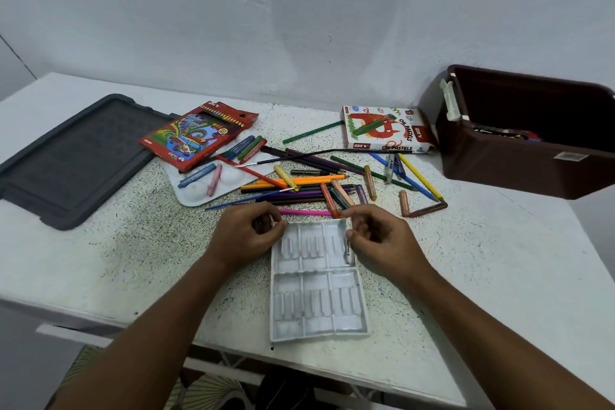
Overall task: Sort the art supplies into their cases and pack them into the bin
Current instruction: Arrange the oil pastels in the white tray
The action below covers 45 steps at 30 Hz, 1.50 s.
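Observation:
A white plastic pastel tray (pixel 316 303) lies at the table's near edge, its slots almost all bare. My left hand (pixel 248 233) is curled on the tray's far left corner. My right hand (pixel 376 236) is at the far right edge, thumb and fingers pinching a dark grey pastel (pixel 347 251) that lies in the rightmost slot. Just beyond the tray is a loose pile of coloured pencils, pastels and brushes (pixel 299 188). The white oil pastels box (pixel 382 130) and the red coloured pencil box (pixel 199 133) lie behind the pile. The brown bin (pixel 519 170) stands at the far right.
A grey bin lid (pixel 76 160) lies flat at the far left. A white paint palette (pixel 199 193) holding a few pastels sits partly under the red box. The bin holds some dark items. A wall runs along the table's far side.

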Each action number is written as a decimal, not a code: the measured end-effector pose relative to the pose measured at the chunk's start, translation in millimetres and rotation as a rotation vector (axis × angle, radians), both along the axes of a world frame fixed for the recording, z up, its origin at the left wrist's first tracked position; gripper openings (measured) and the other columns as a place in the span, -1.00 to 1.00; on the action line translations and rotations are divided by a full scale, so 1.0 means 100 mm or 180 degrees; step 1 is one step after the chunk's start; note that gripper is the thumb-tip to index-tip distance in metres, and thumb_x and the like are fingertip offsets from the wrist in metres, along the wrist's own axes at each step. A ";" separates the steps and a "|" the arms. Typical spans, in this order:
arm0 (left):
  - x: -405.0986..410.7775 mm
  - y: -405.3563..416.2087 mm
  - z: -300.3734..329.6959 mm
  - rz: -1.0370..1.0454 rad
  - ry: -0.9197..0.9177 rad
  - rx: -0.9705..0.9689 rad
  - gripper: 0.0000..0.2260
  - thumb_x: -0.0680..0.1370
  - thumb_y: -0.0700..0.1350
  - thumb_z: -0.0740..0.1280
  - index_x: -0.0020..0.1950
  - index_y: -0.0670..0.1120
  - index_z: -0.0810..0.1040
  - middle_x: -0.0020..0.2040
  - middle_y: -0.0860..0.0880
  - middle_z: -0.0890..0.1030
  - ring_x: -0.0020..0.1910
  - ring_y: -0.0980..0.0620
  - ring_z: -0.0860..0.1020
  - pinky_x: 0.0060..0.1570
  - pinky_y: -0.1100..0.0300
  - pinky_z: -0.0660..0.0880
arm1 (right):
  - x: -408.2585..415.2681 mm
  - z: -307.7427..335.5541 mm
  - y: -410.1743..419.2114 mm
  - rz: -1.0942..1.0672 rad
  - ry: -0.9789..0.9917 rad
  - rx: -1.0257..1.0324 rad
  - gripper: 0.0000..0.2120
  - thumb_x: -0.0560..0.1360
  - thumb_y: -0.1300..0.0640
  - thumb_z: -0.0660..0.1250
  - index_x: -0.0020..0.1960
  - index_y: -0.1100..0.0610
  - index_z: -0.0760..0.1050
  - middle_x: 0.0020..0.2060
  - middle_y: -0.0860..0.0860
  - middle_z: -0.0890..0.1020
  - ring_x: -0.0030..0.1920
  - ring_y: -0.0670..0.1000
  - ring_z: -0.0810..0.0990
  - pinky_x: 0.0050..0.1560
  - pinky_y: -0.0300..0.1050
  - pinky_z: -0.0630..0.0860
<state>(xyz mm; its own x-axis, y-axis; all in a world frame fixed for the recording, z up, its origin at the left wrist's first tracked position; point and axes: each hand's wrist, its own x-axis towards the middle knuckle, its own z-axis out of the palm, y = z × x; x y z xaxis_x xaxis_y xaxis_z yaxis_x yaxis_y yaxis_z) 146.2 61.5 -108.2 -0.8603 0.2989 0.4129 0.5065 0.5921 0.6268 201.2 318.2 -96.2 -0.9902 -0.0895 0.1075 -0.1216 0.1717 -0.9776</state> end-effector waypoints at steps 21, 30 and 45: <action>-0.02 -0.02 0.00 0.0029 -0.0370 0.0284 -0.76 0.35 0.13 0.37 -0.19 -0.01 0.68 -0.35 0.08 0.64 -0.36 0.11 0.57 -0.38 0.38 0.41 | -0.04 0.00 0.00 0.0109 0.0135 0.0514 -0.64 0.36 0.30 0.39 0.13 0.08 0.60 -0.16 0.03 0.45 -0.27 0.00 0.44 -0.24 -0.18 0.44; -0.02 -0.02 0.02 0.0039 -0.0455 0.0336 -0.71 0.33 0.17 0.37 -0.16 0.00 0.70 -0.34 0.08 0.65 -0.34 0.12 0.58 -0.37 0.42 0.40 | -0.05 0.00 -0.04 -0.0428 0.0120 0.0274 -0.80 0.50 0.27 0.36 0.08 0.06 0.58 -0.18 0.09 0.54 -0.22 -0.02 0.50 -0.21 -0.16 0.50; -0.03 -0.01 0.04 0.0071 -0.0444 0.0323 -0.70 0.32 0.18 0.38 -0.17 -0.01 0.71 -0.36 0.12 0.63 -0.34 0.13 0.58 -0.39 0.45 0.38 | -0.42 0.12 -0.16 -0.1276 -0.0073 0.1652 -0.82 0.56 0.07 0.32 0.14 0.06 0.55 0.02 -0.04 0.54 -0.11 -0.20 0.47 -0.15 -0.31 0.39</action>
<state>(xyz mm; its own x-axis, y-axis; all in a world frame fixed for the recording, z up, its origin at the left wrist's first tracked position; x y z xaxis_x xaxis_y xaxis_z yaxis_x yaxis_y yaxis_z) 143.4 60.5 -104.2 -0.9174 0.2418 0.3162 0.3979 0.5324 0.7472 158.9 302.1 -83.8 -0.9591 0.2523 0.1282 0.0697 0.6496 -0.7571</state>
